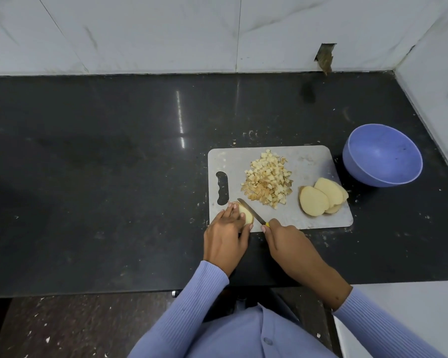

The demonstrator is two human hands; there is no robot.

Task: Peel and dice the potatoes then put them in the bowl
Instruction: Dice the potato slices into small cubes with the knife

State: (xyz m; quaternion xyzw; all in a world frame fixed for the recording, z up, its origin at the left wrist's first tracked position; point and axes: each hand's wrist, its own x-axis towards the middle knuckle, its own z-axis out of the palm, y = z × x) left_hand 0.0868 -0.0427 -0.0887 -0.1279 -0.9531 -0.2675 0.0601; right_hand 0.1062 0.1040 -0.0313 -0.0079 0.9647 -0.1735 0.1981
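My left hand (224,235) curls on the potato piece (246,215), my right hand (285,240) grips the knife (251,211); next cut goes toward the bowl (382,155) at two o'clock.

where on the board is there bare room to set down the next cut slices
Bare cutting board shows at the far right corner toward the bowl, and along the near edge between the knife and the potato slices. The middle is crowded with diced potato.

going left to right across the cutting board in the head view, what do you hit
handle slot → potato piece under the left hand → pile of diced potato → potato slices → blue bowl
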